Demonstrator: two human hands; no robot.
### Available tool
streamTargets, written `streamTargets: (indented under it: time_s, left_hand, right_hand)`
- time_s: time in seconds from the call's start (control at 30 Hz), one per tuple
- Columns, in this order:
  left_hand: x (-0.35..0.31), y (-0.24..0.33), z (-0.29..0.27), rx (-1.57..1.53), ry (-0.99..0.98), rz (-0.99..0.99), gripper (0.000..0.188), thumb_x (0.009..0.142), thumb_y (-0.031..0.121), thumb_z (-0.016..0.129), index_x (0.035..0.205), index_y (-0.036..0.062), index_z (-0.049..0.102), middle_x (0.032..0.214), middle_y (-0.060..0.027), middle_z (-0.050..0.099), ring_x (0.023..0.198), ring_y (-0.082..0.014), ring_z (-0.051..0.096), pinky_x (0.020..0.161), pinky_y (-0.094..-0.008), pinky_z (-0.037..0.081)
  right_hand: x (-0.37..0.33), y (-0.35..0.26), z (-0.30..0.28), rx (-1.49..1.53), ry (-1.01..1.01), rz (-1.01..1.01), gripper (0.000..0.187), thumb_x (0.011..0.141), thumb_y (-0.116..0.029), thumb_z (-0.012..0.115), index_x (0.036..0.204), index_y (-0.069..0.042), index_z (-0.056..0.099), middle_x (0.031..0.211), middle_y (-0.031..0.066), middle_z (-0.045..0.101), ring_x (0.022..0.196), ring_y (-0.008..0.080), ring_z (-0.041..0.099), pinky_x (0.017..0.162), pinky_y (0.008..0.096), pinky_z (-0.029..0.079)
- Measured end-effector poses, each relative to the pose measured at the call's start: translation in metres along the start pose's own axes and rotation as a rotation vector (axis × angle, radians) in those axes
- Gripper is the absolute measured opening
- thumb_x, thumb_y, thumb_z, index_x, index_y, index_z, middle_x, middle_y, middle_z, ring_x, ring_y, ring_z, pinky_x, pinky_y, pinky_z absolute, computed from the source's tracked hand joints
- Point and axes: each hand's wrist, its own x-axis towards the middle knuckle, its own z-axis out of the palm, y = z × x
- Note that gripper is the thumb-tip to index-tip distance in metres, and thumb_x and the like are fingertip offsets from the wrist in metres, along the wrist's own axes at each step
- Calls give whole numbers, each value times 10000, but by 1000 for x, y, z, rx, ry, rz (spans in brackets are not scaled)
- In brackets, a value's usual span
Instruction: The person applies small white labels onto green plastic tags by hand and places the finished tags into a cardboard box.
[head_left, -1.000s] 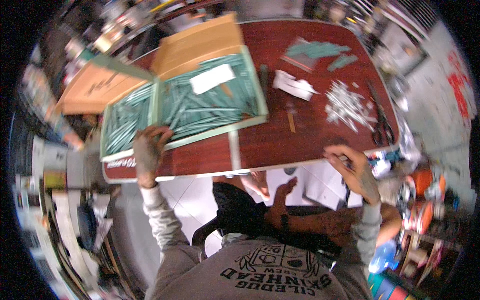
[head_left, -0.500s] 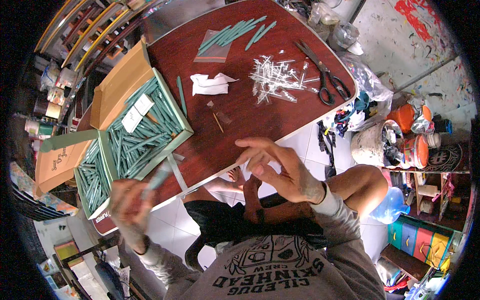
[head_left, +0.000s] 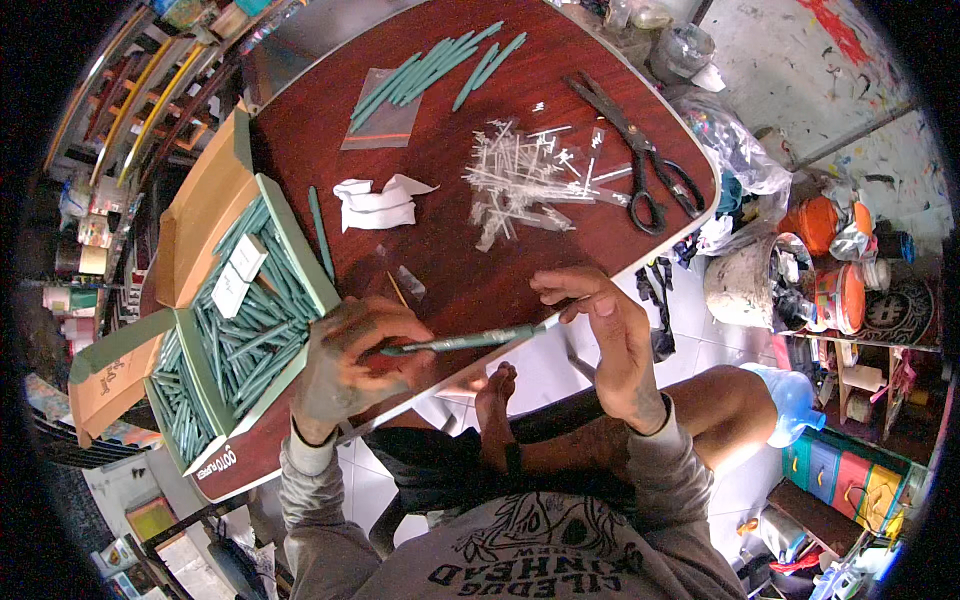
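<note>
I see my left hand (head_left: 350,365) closed around one end of a slim teal plastic stick (head_left: 470,341), which lies almost level over the near edge of the dark red-brown wooden worktop (head_left: 470,260); my right hand (head_left: 615,345) pinches its other end between thumb and fingertips, the remaining fingers loosely curled. To do this well, I judge I should keep the stick supported at both ends, hold it steady just above the worktop edge, and let the right fingertips do the fine work while the left hand only anchors, so that the thin stick neither bends nor slips. At the left edge of the worktop sits an open cardboard box (head_left: 190,235) with tan flaps and pale green inner walls, packed with many more teal sticks; two small white paper slips (head_left: 238,275) lie on top of them, and dark lettering runs along its near lower side and one flap. Near the far edge lies a clear flat plastic bag (head_left: 385,115) under a loose row of teal sticks (head_left: 430,65). A crumpled white paper (head_left: 380,203) sits mid-worktop, with a heap of clear thin plastic pieces (head_left: 525,180) to its right, and black-handled scissors (head_left: 635,155) lie by the right edge. Off the worktop to the right stand orange containers (head_left: 835,260) and a blue water bottle (head_left: 790,400).
</note>
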Motion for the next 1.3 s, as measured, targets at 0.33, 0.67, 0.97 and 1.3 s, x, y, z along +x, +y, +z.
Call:
streamTargets:
  time_s: [0.33, 0.67, 0.97, 1.3]
  left_hand:
    - [-15, -36, 34, -604, -240, 54, 331, 686, 103, 871, 977, 72, 715, 927, -93, 695, 834, -253, 692, 717, -358, 567]
    - [-5, -43, 39, -694, -186, -9, 282, 711, 140, 871, 950, 95, 730, 904, -77, 708, 767, -211, 708, 665, -327, 584]
    - [-14, -52, 37, -768, -214, -79, 350, 695, 143, 896, 982, 69, 709, 929, -112, 706, 790, -242, 702, 679, -330, 572]
    - [-64, -44, -29, -257, 578, 28, 194, 881, 198, 715, 942, 31, 639, 861, -114, 637, 744, -229, 623, 642, -354, 507]
  right_hand:
    - [44, 17, 19, -1256, 53, -234, 381, 921, -281, 631, 1221, -47, 653, 1379, 112, 575, 1357, 374, 436, 1135, 567, 276]
    - [60, 20, 23, -1018, 97, -286, 260, 889, -201, 632, 1055, -24, 726, 1198, 126, 673, 1287, 383, 519, 1130, 623, 257]
    - [52, 29, 21, -796, 185, -311, 170, 837, -94, 655, 980, -54, 739, 1131, 114, 702, 1200, 379, 582, 1074, 566, 397]
    - [49, 16, 26, -844, 228, -335, 136, 881, -125, 648, 941, -38, 733, 1085, 125, 708, 1182, 385, 578, 1042, 483, 413]
